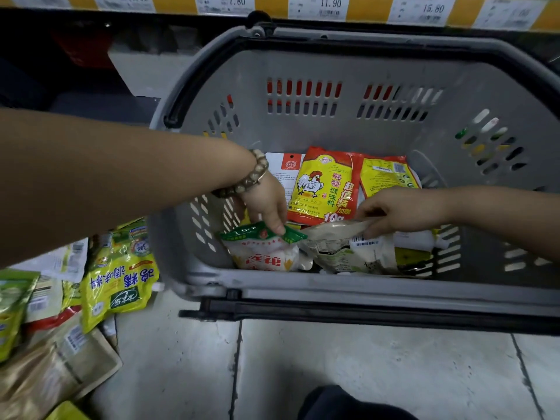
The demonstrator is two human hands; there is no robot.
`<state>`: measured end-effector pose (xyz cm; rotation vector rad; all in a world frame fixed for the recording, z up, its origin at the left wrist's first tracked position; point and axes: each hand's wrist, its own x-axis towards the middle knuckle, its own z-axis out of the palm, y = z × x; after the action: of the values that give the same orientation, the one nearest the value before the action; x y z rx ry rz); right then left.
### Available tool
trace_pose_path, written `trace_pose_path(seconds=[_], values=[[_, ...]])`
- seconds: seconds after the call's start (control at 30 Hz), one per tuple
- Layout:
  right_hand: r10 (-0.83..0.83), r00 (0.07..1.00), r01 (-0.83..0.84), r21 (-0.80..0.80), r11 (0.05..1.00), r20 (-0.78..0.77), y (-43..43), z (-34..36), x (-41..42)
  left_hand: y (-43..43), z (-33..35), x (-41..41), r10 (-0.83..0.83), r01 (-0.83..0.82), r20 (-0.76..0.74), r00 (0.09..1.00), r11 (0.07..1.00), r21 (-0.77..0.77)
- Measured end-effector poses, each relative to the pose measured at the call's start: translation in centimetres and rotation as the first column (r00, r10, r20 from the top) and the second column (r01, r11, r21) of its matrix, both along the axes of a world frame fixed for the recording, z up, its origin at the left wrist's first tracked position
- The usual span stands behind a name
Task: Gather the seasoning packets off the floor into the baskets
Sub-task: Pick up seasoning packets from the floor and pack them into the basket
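Holding two packets inside the grey slotted plastic basket [333, 291], which sits on the grey tiled floor [363, 368]. Left hand [266, 207], beaded bracelet [251, 177] on the wrist, pinches the white soft plastic packet with a green top strip [263, 250] by that strip, thumb and fingers closed on the sealed edge. Right hand [400, 212] pinches the top edge of the beige crinkly pouch with a barcode label [342, 247], fingers curled round it. Both packets are low in the basket near its front wall, resting on or just above others; cannot tell which. Behind them lies a red-and-yellow chicken-print packet [321, 189], flat on the basket bottom.

More yellow-and-green plastic packets [118, 280] are piled on the floor just left of the basket, mixed with beige ones, so the task looks partly done.

Handling, as a judgement: the packets look light, soft and filled with loose powder, so the body sags and shifts. Film looks glossy, likely slippery. The flat sealed top or a corner is the firm spot to pinch. They don't look fragile, so dropping them in should be fine, but squeezing the belly risks a burst seam.
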<state>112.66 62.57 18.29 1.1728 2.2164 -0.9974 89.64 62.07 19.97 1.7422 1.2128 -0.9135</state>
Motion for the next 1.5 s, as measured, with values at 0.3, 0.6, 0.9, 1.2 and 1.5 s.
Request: trace_pose_path(seconds=[0.3,0.6,0.9,1.2,1.5], values=[[-0.069,0.980,0.103,0.182,0.978,-0.185,-2.0,8.9,-7.6,-3.7,8.8,-5.0,0.355,-0.527,0.533,0.768,0.824,0.210],[0.178,0.888,0.043,0.461,0.886,-0.424,-6.8,15.9,-25.2,-15.1,13.6,-19.4,0.466,-0.895,0.787,0.406,0.376,0.240],[0.397,0.905,-0.270,0.511,0.816,-0.154,-13.3,6.2,-43.0,-25.7,4.0,-33.7,0.643,-0.952,0.710,0.286,0.110,0.284],[0.187,0.979,-0.157,0.281,0.947,-0.082,-13.9,-9.6,-50.7,-30.3,-9.3,-40.1,0.777,-0.929,0.580,0.246,0.018,0.371],[0.002,0.975,0.087,0.387,0.918,-0.224,-9.6,-17.0,-59.0,-27.6,-18.9,-42.6,0.757,-0.964,0.653,-0.007,-0.179,0.197]])
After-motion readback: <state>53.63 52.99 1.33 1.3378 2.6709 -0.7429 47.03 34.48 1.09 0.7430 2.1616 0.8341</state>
